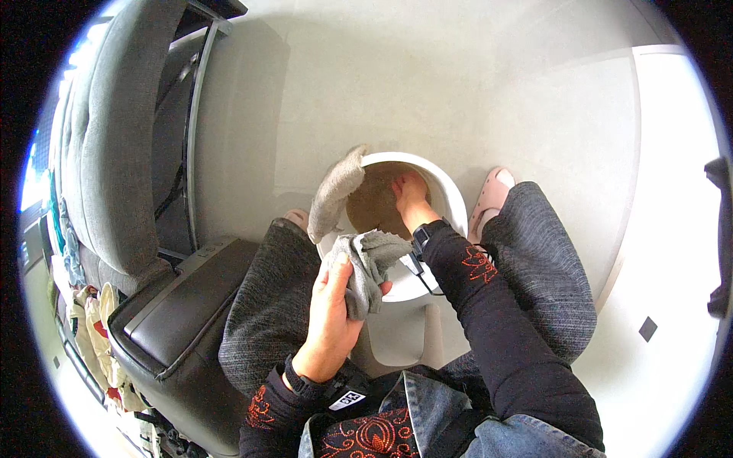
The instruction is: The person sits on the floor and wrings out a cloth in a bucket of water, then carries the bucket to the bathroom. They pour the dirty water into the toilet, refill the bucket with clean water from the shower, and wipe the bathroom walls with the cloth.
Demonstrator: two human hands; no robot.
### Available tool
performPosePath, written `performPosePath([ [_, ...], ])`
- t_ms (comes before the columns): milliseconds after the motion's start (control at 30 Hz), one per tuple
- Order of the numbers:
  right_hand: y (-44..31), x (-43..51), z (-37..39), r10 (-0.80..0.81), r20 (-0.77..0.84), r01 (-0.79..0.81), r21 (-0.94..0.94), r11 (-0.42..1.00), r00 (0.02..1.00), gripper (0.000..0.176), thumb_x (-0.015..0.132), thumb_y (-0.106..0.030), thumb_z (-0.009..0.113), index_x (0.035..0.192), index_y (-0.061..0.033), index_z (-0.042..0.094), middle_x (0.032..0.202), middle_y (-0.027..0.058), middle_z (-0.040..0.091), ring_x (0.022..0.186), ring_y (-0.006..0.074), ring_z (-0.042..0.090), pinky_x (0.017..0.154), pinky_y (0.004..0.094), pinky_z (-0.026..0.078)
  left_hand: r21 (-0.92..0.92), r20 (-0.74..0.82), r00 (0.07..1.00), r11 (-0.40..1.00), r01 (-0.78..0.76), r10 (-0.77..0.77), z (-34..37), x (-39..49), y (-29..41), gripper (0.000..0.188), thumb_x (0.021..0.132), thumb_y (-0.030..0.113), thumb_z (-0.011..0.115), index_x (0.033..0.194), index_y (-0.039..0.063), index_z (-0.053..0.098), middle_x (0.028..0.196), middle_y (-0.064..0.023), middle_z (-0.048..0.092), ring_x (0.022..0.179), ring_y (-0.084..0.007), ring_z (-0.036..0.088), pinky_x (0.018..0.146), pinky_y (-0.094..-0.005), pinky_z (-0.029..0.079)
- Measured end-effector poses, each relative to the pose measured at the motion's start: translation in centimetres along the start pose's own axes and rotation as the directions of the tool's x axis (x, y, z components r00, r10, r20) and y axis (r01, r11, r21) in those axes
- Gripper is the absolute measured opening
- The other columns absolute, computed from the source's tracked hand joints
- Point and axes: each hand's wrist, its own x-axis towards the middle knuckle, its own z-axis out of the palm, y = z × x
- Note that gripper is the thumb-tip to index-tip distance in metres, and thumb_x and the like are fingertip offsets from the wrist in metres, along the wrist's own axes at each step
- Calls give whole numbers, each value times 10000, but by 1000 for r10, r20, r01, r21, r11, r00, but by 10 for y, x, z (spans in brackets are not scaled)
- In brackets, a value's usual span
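Observation:
A white bucket stands on the floor between my feet, with murky brown water inside. My left hand grips a crumpled grey cloth above the near side of the bucket. Into the bucket reaches my right hand, its fingers bent at or in the water; whether they hold anything is hidden. A second cloth, fluffy and grey, hangs over the bucket's left rim. Below my right wrist, a dark thin strap or handle shows against the bucket's near side.
A grey upholstered seat on a metal frame stands at the left. Nearer is a black padded armrest, close to my left knee. Pale floor stretches beyond the bucket. My pink clog is right of it.

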Motion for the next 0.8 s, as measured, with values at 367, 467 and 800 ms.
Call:
performPosePath([
  [367, 9, 11, 56, 59, 30, -43, 970, 241, 998, 257, 910, -219, 433, 1114, -120, 552, 1130, 59, 571, 1074, 258, 523, 872, 423, 422, 30, 55, 998, 1000, -8, 6, -1, 0, 0, 326, 933, 315, 422, 1190, 121, 471, 1099, -54, 573, 942, -186, 562, 749, -378, 501],
  [467, 1, 5, 33, 248, 206, -191, 978, -82, 947, 256, 903, -244, 452, 1114, -127, 536, 1102, 48, 567, 1061, 246, 519, 864, 446, 412, 46, 44, 999, 999, 3, -5, -1, 0, 0, 324, 935, 313, 418, 1192, 124, 470, 1110, -50, 569, 953, -188, 559, 759, -379, 497],
  [800, -10, -18, -4, 418, 583, -220, 728, -649, 697, 254, 888, -225, 485, 1122, -133, 518, 1100, 56, 548, 1029, 240, 526, 848, 427, 412, 45, 28, 1000, 999, -1, 0, 0, 1, -2, 317, 927, 311, 437, 1192, 142, 474, 1132, -44, 558, 969, -182, 546, 752, -391, 491],
])
